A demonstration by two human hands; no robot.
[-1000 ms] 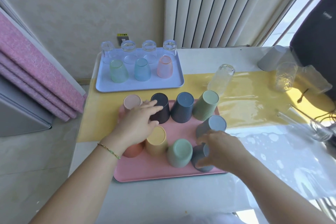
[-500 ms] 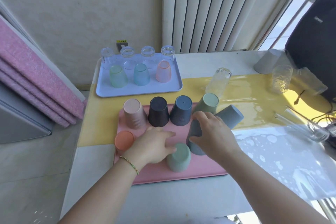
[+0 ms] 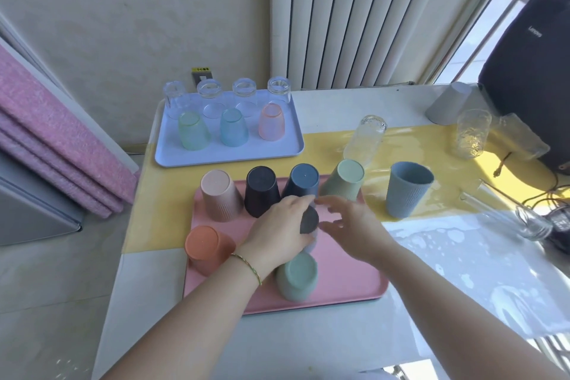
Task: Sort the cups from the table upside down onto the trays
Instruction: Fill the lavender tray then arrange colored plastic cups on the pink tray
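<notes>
A pink tray (image 3: 345,284) holds upside-down cups: pink (image 3: 217,194), black (image 3: 261,191), dark blue (image 3: 303,182), sage green (image 3: 345,182), orange (image 3: 205,245) and teal (image 3: 297,278). My left hand (image 3: 277,234) curls round a dark grey cup (image 3: 309,220) over the tray's middle, its base facing me. My right hand (image 3: 354,225) hovers just right of that cup with its fingers spread, holding nothing. A blue-grey cup (image 3: 407,190) stands mouth up on the yellow mat (image 3: 160,200), right of the tray. Whatever lies under my left hand is hidden.
A blue tray (image 3: 228,157) at the back carries clear glasses and tinted cups, all inverted. A clear glass (image 3: 365,139) lies on the mat. At the right are a standing glass (image 3: 472,133), an inverted grey cup (image 3: 447,103), a black backpack (image 3: 530,71) and cables.
The dark grey cup has passed from my right hand to my left, and my right hand has opened. The blue-grey cup left the tray and now stands upright on the mat.
</notes>
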